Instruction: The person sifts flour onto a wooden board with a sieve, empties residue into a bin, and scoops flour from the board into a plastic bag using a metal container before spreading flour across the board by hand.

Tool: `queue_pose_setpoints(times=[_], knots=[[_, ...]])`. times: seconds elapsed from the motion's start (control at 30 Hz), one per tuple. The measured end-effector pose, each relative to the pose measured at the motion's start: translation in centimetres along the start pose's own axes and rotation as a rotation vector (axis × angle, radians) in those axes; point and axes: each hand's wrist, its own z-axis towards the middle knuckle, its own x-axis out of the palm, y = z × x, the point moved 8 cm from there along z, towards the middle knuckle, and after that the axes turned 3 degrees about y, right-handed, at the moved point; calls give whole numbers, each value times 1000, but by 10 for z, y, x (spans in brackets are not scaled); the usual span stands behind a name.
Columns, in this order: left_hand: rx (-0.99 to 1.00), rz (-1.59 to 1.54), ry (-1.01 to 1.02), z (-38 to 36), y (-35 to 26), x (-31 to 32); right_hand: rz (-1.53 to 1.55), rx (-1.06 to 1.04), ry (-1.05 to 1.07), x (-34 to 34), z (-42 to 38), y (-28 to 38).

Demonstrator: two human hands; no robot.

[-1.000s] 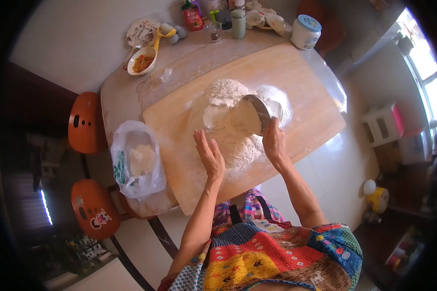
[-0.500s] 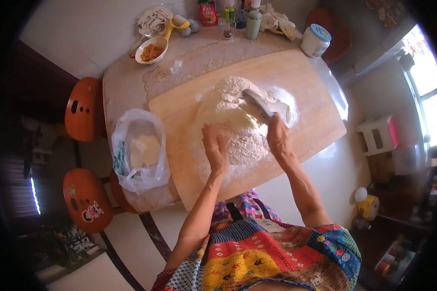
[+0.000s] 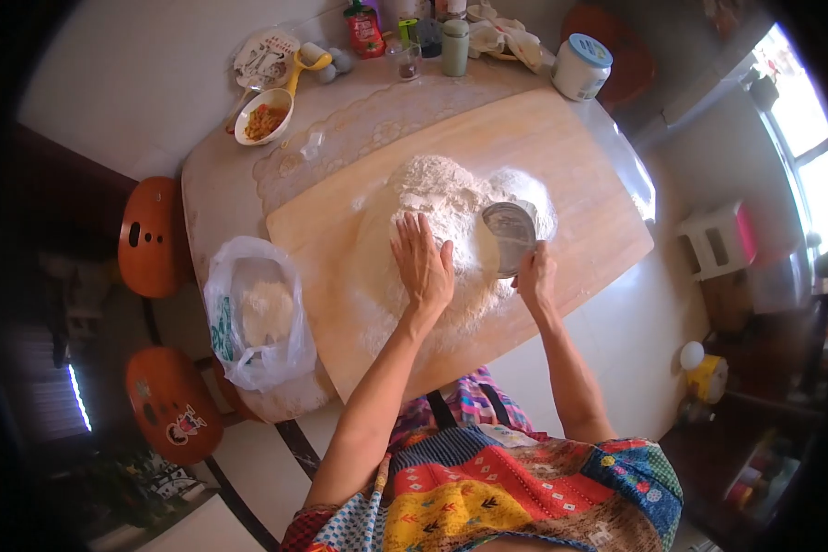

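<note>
A large mound of flour (image 3: 437, 189) lies on a wooden board (image 3: 589, 147), with a whiter heap of powder (image 3: 517, 187) at its right side. My left hand (image 3: 423, 267) is flat on the near part of the mound, its fingers stretched out and the thumb apart. A round metal scoop (image 3: 511, 237) is gripped at its near right side by my right hand (image 3: 535, 271). The scoop is tilted over the right part of the flour, and its hollow side partly shows. Its handle is mostly hidden in my fingers.
Left of the board, an open plastic bag (image 3: 259, 313) holds flour. Along the back stand a bowl of food (image 3: 265, 118), a red pouch (image 3: 364, 29), a green bottle (image 3: 454, 48) and a white jar (image 3: 581, 67). Orange chairs (image 3: 155, 237) line the left side.
My right hand has turned the scoop and drawn it nearer, so its round hollow now shows. My left hand has shifted forward and right onto the flour. The whole view has moved slightly.
</note>
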Motion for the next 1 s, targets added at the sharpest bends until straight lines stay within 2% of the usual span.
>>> queue_pose_setpoints(times=[0.13, 0.2, 0.5, 0.8, 0.9, 1.0], knots=[[-7, 73, 19, 6, -2, 9, 74, 74, 55, 15, 5, 7], [-10, 77, 30, 8, -2, 15, 209, 172, 126, 20, 5, 4], [-10, -37, 48, 15, -14, 38, 326, 231, 243, 33, 4, 0], [47, -104, 133, 17, -45, 64, 358, 184, 202, 33, 0, 4], [67, -189, 337, 16, -57, 68, 464, 187, 220, 38, 0, -7], [39, -327, 339, 21, -53, 38, 543, 225, 258, 37, -4, -16]])
